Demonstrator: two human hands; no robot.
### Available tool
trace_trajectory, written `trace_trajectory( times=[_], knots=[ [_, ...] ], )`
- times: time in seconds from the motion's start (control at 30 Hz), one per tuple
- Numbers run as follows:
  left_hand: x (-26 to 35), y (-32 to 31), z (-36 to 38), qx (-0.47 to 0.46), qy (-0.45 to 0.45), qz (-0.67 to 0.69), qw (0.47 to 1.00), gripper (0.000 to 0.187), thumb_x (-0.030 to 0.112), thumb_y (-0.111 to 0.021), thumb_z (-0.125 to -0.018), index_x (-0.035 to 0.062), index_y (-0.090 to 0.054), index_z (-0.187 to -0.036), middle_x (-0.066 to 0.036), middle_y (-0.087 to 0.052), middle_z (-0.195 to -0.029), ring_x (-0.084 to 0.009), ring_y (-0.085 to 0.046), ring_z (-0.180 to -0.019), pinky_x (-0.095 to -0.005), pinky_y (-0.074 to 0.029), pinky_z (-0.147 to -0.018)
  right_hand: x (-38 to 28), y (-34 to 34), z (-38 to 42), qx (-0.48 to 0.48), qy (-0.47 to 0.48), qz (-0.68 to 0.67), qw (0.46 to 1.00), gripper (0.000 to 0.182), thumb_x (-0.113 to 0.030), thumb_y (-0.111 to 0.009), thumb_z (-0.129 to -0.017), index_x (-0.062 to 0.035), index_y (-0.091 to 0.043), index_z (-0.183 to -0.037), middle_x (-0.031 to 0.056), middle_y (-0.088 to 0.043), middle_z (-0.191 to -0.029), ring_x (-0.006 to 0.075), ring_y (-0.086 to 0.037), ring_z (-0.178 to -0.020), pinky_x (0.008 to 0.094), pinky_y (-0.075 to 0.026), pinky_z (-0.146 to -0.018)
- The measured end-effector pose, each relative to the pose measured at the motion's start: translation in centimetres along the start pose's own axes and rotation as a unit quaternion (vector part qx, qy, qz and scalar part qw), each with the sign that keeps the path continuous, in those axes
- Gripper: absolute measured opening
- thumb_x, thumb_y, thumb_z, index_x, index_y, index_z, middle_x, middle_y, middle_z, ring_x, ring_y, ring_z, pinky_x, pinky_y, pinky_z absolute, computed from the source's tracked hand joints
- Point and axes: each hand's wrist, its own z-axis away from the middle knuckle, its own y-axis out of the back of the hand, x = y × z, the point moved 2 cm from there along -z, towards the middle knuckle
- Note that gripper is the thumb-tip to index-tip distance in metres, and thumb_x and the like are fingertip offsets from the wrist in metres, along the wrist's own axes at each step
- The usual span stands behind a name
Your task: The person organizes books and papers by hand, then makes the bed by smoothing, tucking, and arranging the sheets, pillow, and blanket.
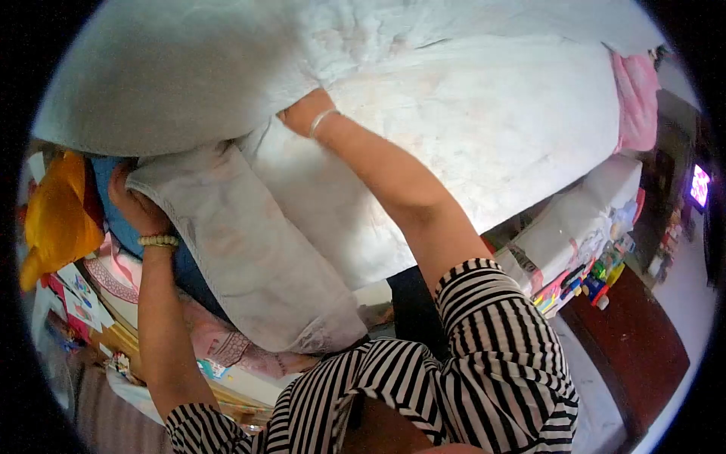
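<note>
A large white sheet (469, 113) with faint stains covers the surface before me, wrinkled near the top. Its near left part is folded over into a flap (249, 242) with a stitched edge. My left hand (140, 204), below a beaded bracelet, grips this edge at the left, its fingertips partly tucked behind the fabric. Further in, my right hand (306, 112), with a silver bangle at the wrist, is closed on the sheet beside a raised fold; some of its fingers are hidden. Blue fabric (113, 216) shows under the left edge.
Yellow cloth (60, 216) hangs at the far left. Pink cloth (637, 102) lies at the sheet's right end. Colourful small items (582, 280) sit on the right, near a dark red-brown panel (635, 348). A lit screen (699, 186) stands at the far right.
</note>
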Motion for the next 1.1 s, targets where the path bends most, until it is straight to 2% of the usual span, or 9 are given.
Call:
trace_trajectory(
  times=[0.1, 0.23, 0.43, 0.57, 0.63, 0.7, 0.83, 1.03, 1.1],
  knots=[
    [-0.2, -0.3, 0.2, -0.015, 0.083, 0.027, 0.996, 0.034, 0.024, -0.031, -0.09, -0.0004, -0.052, -0.102, -0.019, -0.05, -0.106, -0.0339, -0.046, -0.099, -0.0416, -0.034, -0.087, -0.3, -0.7, 4.0, 0.277, 0.09, 0.076, 0.954, 0.044, -0.026, -0.052, -0.078, 0.0006, -0.048, -0.113, 0.0199, -0.04, -0.125, 0.0344, -0.036, -0.116, 0.0398, -0.027, -0.099],
    [-0.5, -0.2, 0.4, -0.026, 0.032, -0.007, 0.999, 0.038, 0.028, -0.03, -0.09, -0.0011, -0.051, -0.1, -0.019, -0.051, -0.104, -0.0337, -0.046, -0.099, -0.042, -0.033, -0.087, 3.1, 1.4, 6.6, 0.286, -0.056, 0.117, 0.949, 0.054, -0.024, -0.052, -0.077, -0.004, -0.038, -0.125, 0.0168, -0.037, -0.128, 0.0317, -0.033, -0.119, 0.044, -0.024, -0.099],
    [-1.1, -0.7, 1.0, -0.008, 0.116, 0.058, 0.991, 0.039, 0.03, -0.029, -0.09, 0.0, -0.052, -0.1, -0.018, -0.051, -0.105, -0.0338, -0.046, -0.099, -0.0419, -0.034, -0.087, 4.0, 5.4, 1.6, 0.322, 0.06, 0.176, 0.928, 0.047, -0.024, -0.046, -0.08, -0.015, -0.041, -0.125, 0.0118, -0.042, -0.126, 0.0315, -0.035, -0.118, 0.0473, -0.026, -0.097],
    [-0.5, -0.4, 0.8, -0.019, 0.079, 0.023, 0.996, 0.04, 0.032, -0.029, -0.09, 0.0002, -0.051, -0.101, -0.018, -0.051, -0.106, -0.0338, -0.046, -0.099, -0.0416, -0.034, -0.087, 4.4, 6.5, 6.4, 0.372, 0.028, -0.06, 0.926, 0.042, -0.024, -0.052, -0.077, -0.007, -0.048, -0.116, 0.0189, -0.046, -0.119, 0.0353, -0.04, -0.112, 0.0474, -0.027, -0.096],
    [-0.4, -0.1, 0.6, -0.024, 0.07, 0.014, 0.997, 0.041, 0.033, -0.029, -0.09, 0.0002, -0.051, -0.101, -0.018, -0.05, -0.107, -0.0337, -0.046, -0.1, -0.0415, -0.034, -0.087, 10.7, 5.5, 8.6, 0.322, -0.137, 0.124, 0.929, 0.053, -0.033, -0.051, -0.079, -0.0028, -0.042, -0.122, 0.0202, -0.038, -0.128, 0.0349, -0.03, -0.121, 0.0417, -0.022, -0.101],
    [-0.4, -0.1, 0.8, -0.029, 0.069, 0.019, 0.997, 0.041, 0.033, -0.029, -0.091, 0.0003, -0.051, -0.102, -0.018, -0.05, -0.108, -0.0337, -0.046, -0.1, -0.0413, -0.034, -0.087, 14.0, 7.0, 7.9, 0.308, -0.095, 0.258, 0.911, 0.051, -0.034, -0.05, -0.08, 0.002, -0.046, -0.116, 0.0223, -0.041, -0.122, 0.037, -0.033, -0.117, 0.0422, -0.023, -0.1],
    [-1.3, -0.5, 1.6, -0.021, 0.101, 0.059, 0.993, 0.043, 0.035, -0.029, -0.091, 0.0007, -0.051, -0.103, -0.018, -0.049, -0.109, -0.0332, -0.045, -0.1, -0.0411, -0.034, -0.087, 14.7, 9.5, 6.3, 0.179, -0.151, 0.228, 0.945, 0.039, -0.03, -0.05, -0.081, 0.0038, -0.055, -0.099, 0.0191, -0.05, -0.106, 0.0341, -0.041, -0.106, 0.041, -0.03, -0.094],
    [-0.8, -0.2, 1.1, -0.031, 0.037, -0.047, 0.998, 0.046, 0.039, -0.028, -0.091, 0.0017, -0.051, -0.107, -0.017, -0.049, -0.11, -0.0323, -0.045, -0.102, -0.0404, -0.033, -0.089, 18.3, 11.7, 8.8, 0.383, -0.032, 0.286, 0.878, 0.037, -0.032, -0.044, -0.084, 0.0009, -0.059, -0.09, 0.0188, -0.053, -0.104, 0.0319, -0.045, -0.1, 0.0394, -0.034, -0.089],
    [-1.3, -0.5, 1.7, -0.052, 0.021, -0.069, 0.996, 0.047, 0.039, -0.028, -0.091, 0.0017, -0.051, -0.107, -0.017, -0.048, -0.111, -0.0322, -0.045, -0.103, -0.0403, -0.033, -0.09, 21.0, 11.6, 5.0, 0.098, -0.23, 0.362, 0.898, 0.05, -0.04, -0.041, -0.082, 0.0008, -0.056, -0.106, 0.0184, -0.05, -0.114, 0.0292, -0.044, -0.109, 0.0426, -0.029, -0.095]
  ],
)
